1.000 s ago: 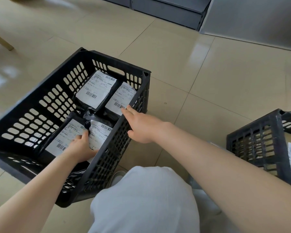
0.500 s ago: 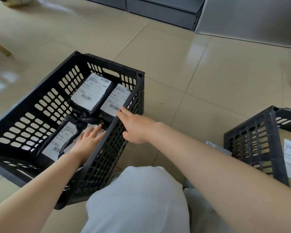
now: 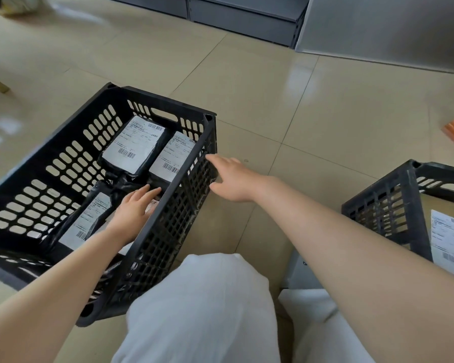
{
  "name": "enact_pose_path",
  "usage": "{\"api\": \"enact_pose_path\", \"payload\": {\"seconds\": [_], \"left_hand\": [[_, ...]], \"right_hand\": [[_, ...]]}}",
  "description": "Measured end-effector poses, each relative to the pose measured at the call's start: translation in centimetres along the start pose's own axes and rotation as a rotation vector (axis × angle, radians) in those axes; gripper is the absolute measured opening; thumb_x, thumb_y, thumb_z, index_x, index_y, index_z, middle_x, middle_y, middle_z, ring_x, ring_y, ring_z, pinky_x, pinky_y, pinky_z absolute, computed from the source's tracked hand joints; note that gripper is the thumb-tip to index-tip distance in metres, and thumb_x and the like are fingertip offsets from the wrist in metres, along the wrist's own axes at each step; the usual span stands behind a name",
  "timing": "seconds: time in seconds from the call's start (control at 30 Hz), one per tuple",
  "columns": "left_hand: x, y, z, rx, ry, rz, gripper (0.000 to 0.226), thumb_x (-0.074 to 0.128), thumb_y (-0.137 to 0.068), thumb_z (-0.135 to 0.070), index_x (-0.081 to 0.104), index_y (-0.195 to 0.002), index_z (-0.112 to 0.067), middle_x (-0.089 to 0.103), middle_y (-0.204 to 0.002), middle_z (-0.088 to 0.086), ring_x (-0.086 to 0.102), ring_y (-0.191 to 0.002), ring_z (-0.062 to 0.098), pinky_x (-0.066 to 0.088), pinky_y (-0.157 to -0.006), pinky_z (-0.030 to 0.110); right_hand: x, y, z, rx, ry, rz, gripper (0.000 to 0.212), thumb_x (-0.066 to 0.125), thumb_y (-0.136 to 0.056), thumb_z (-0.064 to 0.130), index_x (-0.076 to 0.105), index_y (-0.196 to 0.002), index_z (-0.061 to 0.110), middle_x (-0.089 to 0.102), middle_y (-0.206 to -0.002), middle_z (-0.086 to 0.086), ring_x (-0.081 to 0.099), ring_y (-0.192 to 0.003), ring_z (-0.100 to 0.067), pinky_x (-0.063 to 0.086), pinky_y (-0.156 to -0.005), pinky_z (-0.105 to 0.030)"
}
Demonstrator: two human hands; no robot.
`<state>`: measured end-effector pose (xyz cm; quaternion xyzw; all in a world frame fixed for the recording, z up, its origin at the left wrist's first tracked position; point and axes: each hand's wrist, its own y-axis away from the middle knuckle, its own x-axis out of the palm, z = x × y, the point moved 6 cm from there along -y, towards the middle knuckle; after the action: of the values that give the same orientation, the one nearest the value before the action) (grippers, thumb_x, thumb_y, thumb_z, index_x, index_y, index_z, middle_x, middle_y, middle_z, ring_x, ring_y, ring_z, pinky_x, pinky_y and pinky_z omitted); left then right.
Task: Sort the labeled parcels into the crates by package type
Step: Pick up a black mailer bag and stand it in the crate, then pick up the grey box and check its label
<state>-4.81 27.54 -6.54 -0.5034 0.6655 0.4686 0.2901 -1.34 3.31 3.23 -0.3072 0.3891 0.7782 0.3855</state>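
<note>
**Both hands at the black crate, bagged parcels inside**

Left hand [image 3: 131,209] was down inside the big black crate [image 3: 71,132], fingers straight and laid flat on top of a parcel near the right wall, not curled around anything. Right hand [image 3: 232,180] was outside that same crate, fingers stretched out loosely and holding nothing, with the fingertips right at the mesh side wall near the rim (whether they actually touched it was hard to tell).

Inside the crate sat black poly-bag parcels with white barcode labels: one at the far end [image 3: 134,146], another just beside it against the right wall [image 3: 172,159], and a third nearer the person on the left [image 3: 88,222]. The one under the left hand was mostly hidden.

Off to the right, well apart, stood a second black crate [image 3: 388,205] holding a brown cardboard parcel [image 3: 430,205] with its own white label. Both crates sat on a beige tiled floor [image 3: 312,113], and the person's light trousers [image 3: 205,310] filled the bottom of the view.
</note>
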Motion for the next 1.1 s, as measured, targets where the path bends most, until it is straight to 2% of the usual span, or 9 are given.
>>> {"api": "enact_pose_path", "payload": {"seconds": [0.13,0.33,0.43,0.53,0.7,0.83,0.93,1.0,1.1], "left_hand": [[-2.8,-0.4,-2.7,-0.004,0.201,-0.090,0.056,0.033,-0.103,-0.050,0.035,-0.153,-0.026,0.027,-0.161,-0.001,0.017,-0.150,0.024,0.013,-0.122,0.045],[-6.8,0.3,-10.4,0.219,0.294,-0.191,0.046,0.035,-0.106,-0.035,0.035,-0.151,-0.028,0.032,-0.157,-0.010,0.021,-0.147,0.010,0.013,-0.113,0.027],[-6.9,0.3,-14.2,0.364,0.196,-0.232,0.045,0.039,-0.105,-0.030,0.037,-0.150,-0.025,0.033,-0.157,-0.008,0.018,-0.148,0.012,0.012,-0.116,0.030],[-5.2,-0.1,-16.9,0.440,0.074,-0.247,0.047,0.044,-0.104,-0.030,0.038,-0.150,-0.024,0.033,-0.158,-0.004,0.015,-0.150,0.018,0.013,-0.122,0.045],[-0.2,-1.3,-18.4,0.350,0.009,-0.203,0.050,0.047,-0.100,-0.030,0.039,-0.149,-0.024,0.034,-0.158,-0.002,0.013,-0.151,0.022,0.006,-0.122,0.047],[3.5,-2.3,-18.4,0.261,0.010,-0.066,0.052,0.048,-0.100,-0.033,0.037,-0.150,-0.023,0.031,-0.159,-0.001,0.013,-0.150,0.024,0.009,-0.121,0.045],[5.2,-2.6,-17.6,0.225,0.003,0.020,0.053,0.049,-0.099,-0.030,0.038,-0.150,-0.021,0.031,-0.159,0.001,0.016,-0.149,0.026,0.014,-0.121,0.043],[6.2,-2.6,-17.1,0.200,0.009,0.072,0.054,0.050,-0.097,-0.024,0.039,-0.149,-0.019,0.033,-0.158,0.003,0.018,-0.148,0.024,0.016,-0.119,0.040],[7.5,-2.4,-16.7,0.164,0.038,0.154,0.055,0.051,-0.095,-0.018,0.040,-0.148,-0.019,0.034,-0.157,0.003,0.021,-0.147,0.022,0.021,-0.118,0.038]], "right_hand": [[-3.4,0.7,-1.9,0.101,-0.072,-0.102,0.073,0.051,-0.097,0.028,0.012,-0.159,0.024,0.025,-0.163,-0.007,0.016,-0.150,-0.027,0.024,-0.118,-0.042],[-7.2,3.2,-7.9,0.238,-0.287,-0.198,0.071,0.055,-0.097,0.034,0.018,-0.157,0.029,0.028,-0.162,-0.006,0.035,-0.144,-0.025,0.031,-0.111,-0.033],[-7.3,5.5,-12.4,0.322,-0.447,-0.254,0.069,0.057,-0.098,0.029,0.021,-0.157,0.024,0.029,-0.161,-0.007,0.034,-0.145,-0.021,0.029,-0.112,-0.032],[-5.4,7.9,-17.5,0.455,-0.502,-0.301,0.067,0.058,-0.097,0.026,0.025,-0.156,0.019,0.034,-0.158,-0.012,0.038,-0.142,-0.023,0.030,-0.111,-0.031],[1.5,11.6,-24.2,0.663,-0.534,-0.175,0.070,0.057,-0.097,0.025,0.021,-0.157,0.019,0.035,-0.156,-0.014,0.041,-0.137,-0.028,0.034,-0.107,-0.033],[5.6,13.6,-28.1,0.821,-0.599,-0.151,0.077,0.061,-0.095,0.029,0.016,-0.158,0.018,0.035,-0.155,-0.012,0.042,-0.136,-0.030,0.038,-0.110,-0.038],[7.1,14.8,-30.6,0.953,-0.665,-0.228,0.073,0.064,-0.093,0.030,0.024,-0.152,0.014,0.051,-0.139,-0.012,0.054,-0.121,-0.031,0.048,-0.095,-0.041],[8.3,15.4,-31.5,1.027,-0.647,-0.221,0.078,0.065,-0.091,0.039,0.021,-0.150,0.013,0.048,-0.140,-0.012,0.051,-0.123,-0.033,0.044,-0.086,-0.040],[10.2,15.3,-32.3,1.070,-0.557,-0.193,0.098,0.066,-0.086,0.054,0.010,-0.154,0.011,0.037,-0.150,-0.017,0.045,-0.132,-0.037,0.044,-0.101,-0.044]]}}
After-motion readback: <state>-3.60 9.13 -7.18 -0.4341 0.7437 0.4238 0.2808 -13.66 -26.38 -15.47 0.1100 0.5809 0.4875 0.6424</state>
